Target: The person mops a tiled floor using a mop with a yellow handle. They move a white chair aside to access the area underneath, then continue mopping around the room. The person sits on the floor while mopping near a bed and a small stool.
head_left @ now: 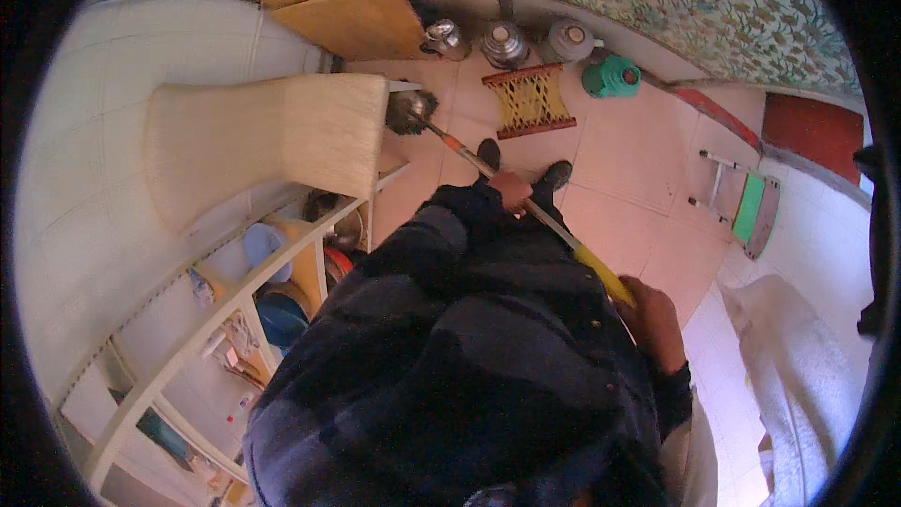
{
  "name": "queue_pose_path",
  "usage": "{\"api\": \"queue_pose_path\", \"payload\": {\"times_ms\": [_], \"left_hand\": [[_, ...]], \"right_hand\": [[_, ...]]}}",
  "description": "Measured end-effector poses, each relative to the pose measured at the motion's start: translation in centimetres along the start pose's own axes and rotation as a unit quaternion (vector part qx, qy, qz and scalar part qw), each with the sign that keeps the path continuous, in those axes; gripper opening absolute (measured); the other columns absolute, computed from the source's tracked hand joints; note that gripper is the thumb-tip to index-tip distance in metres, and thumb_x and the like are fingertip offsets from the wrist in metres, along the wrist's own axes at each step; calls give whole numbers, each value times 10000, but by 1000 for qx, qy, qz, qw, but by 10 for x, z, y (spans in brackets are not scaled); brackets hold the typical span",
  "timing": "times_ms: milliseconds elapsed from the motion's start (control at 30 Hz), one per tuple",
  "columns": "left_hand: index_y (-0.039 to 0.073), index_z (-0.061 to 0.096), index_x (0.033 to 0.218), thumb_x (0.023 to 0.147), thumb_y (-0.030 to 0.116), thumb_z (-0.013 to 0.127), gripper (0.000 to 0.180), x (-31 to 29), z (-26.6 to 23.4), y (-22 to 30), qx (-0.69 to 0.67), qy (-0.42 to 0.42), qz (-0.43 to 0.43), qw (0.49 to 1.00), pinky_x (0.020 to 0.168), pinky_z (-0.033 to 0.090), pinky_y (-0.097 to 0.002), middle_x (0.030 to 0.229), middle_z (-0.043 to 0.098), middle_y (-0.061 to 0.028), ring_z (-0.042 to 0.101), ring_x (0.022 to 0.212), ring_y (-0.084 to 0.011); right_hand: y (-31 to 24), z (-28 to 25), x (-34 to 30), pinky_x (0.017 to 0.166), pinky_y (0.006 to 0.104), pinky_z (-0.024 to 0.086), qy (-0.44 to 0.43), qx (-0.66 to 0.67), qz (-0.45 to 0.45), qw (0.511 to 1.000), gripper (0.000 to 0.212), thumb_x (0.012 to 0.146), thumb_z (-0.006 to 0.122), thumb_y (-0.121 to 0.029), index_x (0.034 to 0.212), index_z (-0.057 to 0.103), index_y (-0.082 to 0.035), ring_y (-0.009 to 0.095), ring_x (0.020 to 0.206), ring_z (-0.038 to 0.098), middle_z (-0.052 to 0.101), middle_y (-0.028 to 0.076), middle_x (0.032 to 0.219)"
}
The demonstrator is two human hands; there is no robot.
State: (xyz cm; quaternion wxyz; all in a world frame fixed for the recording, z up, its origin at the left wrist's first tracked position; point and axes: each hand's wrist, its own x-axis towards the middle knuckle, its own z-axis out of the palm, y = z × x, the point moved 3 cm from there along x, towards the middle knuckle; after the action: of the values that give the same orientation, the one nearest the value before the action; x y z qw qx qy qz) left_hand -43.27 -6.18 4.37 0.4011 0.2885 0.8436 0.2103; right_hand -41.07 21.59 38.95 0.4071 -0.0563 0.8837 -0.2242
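Observation:
A long-handled mop (457, 146) slants across in front of me, its round, shiny-topped head with a dark fringe (410, 111) resting on the floor beside the cream-covered chair (347, 127). Partway down the pole, my left hand (510, 191) is closed round it. My right hand (652, 317) is wrapped round the yellow upper end (601, 272), near my right hip. The lower pole has an orange section. Part of the mop head is hidden at the chair's edge.
Ahead along the wall stand a metal kettle (445, 38), a silver flask (506, 44), a grey flask (570, 40) and a green flask (611, 77). A small folding stool (530, 100) lies before them. Shelves (225, 305) flank my left; a green-seated stool (751, 211) is right.

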Motion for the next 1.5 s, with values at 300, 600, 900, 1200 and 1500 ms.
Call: {"api": "queue_pose_path", "payload": {"times_ms": [300, 600, 900, 1200, 1500], "left_hand": [[116, 796, 1032, 849, 405, 788, 343, 70, -11, 108, -8, -74, 163, 984, 820, 557, -523, 984, 755, -180, 716, 968, -376], [134, 783, 880, 818, 356, 786, 231, 57, -66, 162, -27, 47, 57, 997, 791, 545, -509, 888, 748, -127, 721, 913, -357], [132, 735, 776, 807, 284, 746, 156, 35, -114, 129, -15, 262, 40, 964, 810, 451, -488, 785, 705, -108, 682, 822, -315], [102, 727, 854, 773, 287, 790, 211, -3, -172, 49, -93, 230, 48, 968, 828, 483, -560, 818, 705, -138, 689, 864, -383], [100, 721, 843, 736, 289, 786, 227, -52, -211, -39, -124, 315, -14, 941, 793, 494, -545, 823, 689, -149, 676, 856, -379]], "right_hand": [[54, -62, -88, 903, 404, 583, 69, 32, 119, 990, 460, 818, 807, -34, 1261, 683, -24, 349, 994, 752, 756, 231, 1097], [101, -91, -113, 807, 392, 579, 104, 51, 81, 990, 523, 763, 817, 8, 1267, 681, -25, 279, 843, 735, 757, 189, 944], [77, -112, -78, 768, 482, 568, 160, -174, 33, 971, 430, 727, 842, -49, 1129, 699, -104, 374, 867, 721, 743, 167, 973], [-12, -132, -7, 702, 448, 534, 222, -331, -70, 914, 493, 675, 810, -12, 1144, 695, -111, 346, 792, 673, 669, 108, 879], [-112, -143, 60, 675, 426, 534, 248, -383, -150, 877, 492, 699, 799, -10, 1169, 703, -118, 304, 740, 659, 643, 110, 827]]}}
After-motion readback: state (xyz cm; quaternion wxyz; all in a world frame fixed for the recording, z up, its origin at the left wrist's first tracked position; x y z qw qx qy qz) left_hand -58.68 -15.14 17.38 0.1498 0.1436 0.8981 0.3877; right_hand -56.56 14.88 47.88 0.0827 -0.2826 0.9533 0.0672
